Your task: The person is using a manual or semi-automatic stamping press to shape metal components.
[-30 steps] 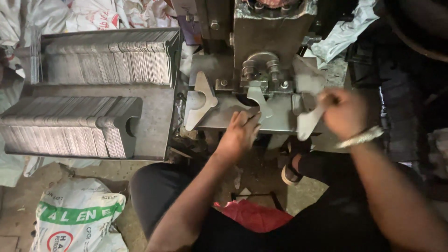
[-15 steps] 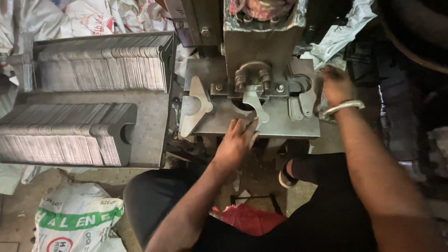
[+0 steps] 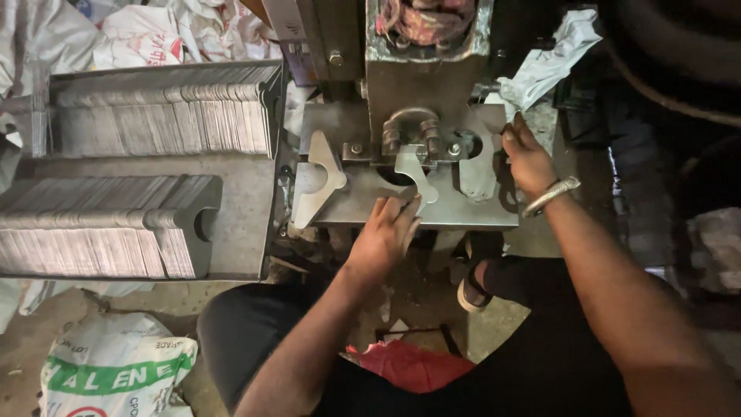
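A metal press [image 3: 421, 85] stands over a steel surface [image 3: 363, 208]. To its left, stacked metal blanks [image 3: 108, 228] fill a tray. The left hand [image 3: 386, 232] pinches a flat metal piece [image 3: 413, 170] under the press. The right hand [image 3: 529, 158] rests at the surface's right edge, fingers [image 3: 513, 135] apparently curled together.
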